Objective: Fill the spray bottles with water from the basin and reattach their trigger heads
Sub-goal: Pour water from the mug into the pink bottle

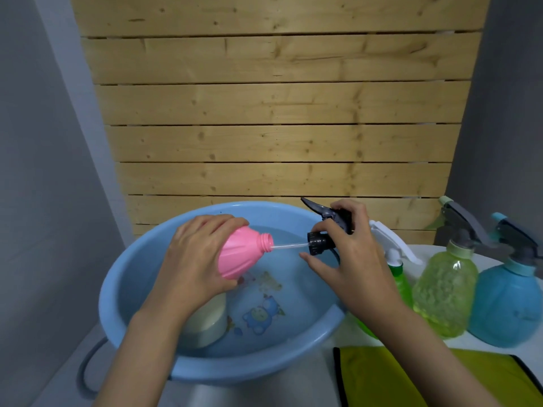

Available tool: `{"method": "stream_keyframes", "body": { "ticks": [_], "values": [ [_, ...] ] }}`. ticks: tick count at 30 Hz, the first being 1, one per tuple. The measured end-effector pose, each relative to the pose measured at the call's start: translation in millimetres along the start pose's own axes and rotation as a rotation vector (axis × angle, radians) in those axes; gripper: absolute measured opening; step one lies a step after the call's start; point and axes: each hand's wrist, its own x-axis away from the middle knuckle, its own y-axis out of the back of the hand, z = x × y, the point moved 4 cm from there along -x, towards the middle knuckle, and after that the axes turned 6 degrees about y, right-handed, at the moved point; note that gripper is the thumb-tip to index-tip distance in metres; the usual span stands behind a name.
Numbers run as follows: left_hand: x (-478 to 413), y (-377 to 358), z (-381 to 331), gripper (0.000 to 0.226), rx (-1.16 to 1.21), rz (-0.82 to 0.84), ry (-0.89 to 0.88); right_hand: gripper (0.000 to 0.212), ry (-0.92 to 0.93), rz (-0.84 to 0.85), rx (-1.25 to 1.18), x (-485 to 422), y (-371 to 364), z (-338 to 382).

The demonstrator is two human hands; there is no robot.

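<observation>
Left hand (194,259): wrapped round pink bottle (239,257), held sideways over blue basin (123,304) of water, neck uncapped.
Right hand (352,259): pinching black trigger head (323,240), dip tube (289,246) tip at that neck.
On table (326,383), right of basin: green bottle (401,277), yellow-green bottle (443,292), blue bottle (508,306), all capped; yellow cloth (382,377) in front.

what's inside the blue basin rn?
Water, a cartoon print on the bottom, and a cream container on the left side. Its top is covered by the left hand holding the pink bottle.
</observation>
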Motion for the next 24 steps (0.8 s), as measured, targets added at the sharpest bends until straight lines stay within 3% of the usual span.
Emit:
{"method": "stream_keyframes", "body": {
  "ticks": [5,13,20,24],
  "values": [
    [0,2,0,0.079,0.031,-0.016,0.011,0.027,-0.04,-0.055,0.016,8,17,-7],
    [1,3,-2,0.095,-0.026,-0.039,0.036,0.031,-0.129,-0.06,0.15,27,55,-21],
    [-1,-2,0,0.097,-0.069,-0.03,0.025,0.032,-0.243,-0.013,0.263,48,94,-34],
    [-5,-2,2,0.086,-0.059,-0.044,0.021,0.031,-0.265,0.041,0.198,57,110,-39]
  ]
}}
